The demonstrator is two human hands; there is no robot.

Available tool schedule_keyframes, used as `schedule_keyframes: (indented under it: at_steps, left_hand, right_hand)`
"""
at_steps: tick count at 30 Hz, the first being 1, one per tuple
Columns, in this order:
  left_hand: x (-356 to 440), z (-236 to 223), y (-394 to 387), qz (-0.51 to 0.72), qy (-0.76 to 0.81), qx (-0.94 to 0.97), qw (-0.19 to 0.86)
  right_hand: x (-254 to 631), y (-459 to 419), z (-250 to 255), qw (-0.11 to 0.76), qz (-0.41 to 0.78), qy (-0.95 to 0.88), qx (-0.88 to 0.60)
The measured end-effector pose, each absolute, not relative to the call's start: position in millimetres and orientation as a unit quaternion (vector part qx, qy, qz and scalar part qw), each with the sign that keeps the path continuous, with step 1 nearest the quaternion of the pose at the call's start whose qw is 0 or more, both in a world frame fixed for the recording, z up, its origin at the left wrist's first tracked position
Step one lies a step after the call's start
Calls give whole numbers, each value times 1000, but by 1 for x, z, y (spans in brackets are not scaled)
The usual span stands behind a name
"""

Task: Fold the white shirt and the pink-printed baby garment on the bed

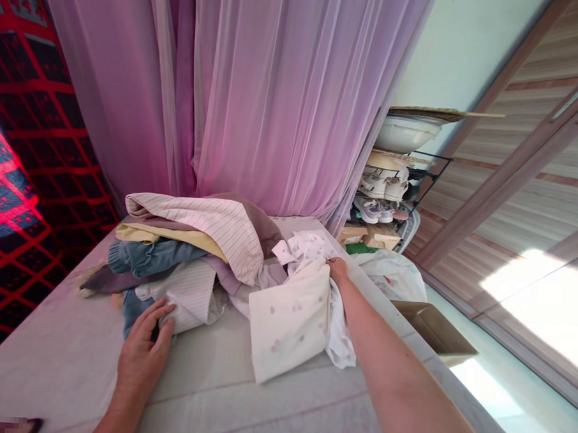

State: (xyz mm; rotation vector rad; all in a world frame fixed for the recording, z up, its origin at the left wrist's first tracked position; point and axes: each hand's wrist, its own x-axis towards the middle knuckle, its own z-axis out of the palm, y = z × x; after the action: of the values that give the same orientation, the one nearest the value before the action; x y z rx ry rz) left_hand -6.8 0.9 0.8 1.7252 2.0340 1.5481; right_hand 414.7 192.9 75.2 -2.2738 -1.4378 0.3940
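My right hand [338,270] has its fingers closed at the upper right edge of a folded cream cloth with small mauve prints [291,319]. Behind that cloth bunches a white printed garment [309,244], and more white fabric [340,337] hangs out beside my wrist. My left hand [144,338] rests with fingers apart on the near edge of a pale striped garment [190,295] and a bit of blue fabric [134,309]. A heap of clothes stretches behind it: a pink striped piece [212,229], a yellow one [173,236] and a blue-grey one with a gathered cuff [157,255].
The clothes lie on a bed-like surface with a pale cover [205,391]. Purple curtains [275,101] hang behind it. To the right stand a shoe rack [427,184], a white plastic bag [394,275], a brown bin [432,328] and a wooden wardrobe [520,182].
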Motion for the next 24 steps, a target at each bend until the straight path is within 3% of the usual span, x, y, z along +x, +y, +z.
schedule_keyframes:
  at_steps: [11, 16, 20, 24]
  left_hand:
    - [-6, 2, -1, 495, 666, 558, 28]
    - [-5, 1, 0, 502, 662, 555, 28]
    - [-5, 1, 0, 509, 657, 555, 27]
    - [-4, 2, 0, 517, 652, 554, 28]
  right_hand:
    - [401, 213, 74, 184, 106, -554, -805]
    - [391, 225, 159, 276, 36, -620, -733]
    - [375, 237, 233, 406, -55, -666, -624]
    - [351, 230, 246, 308, 23, -740, -597]
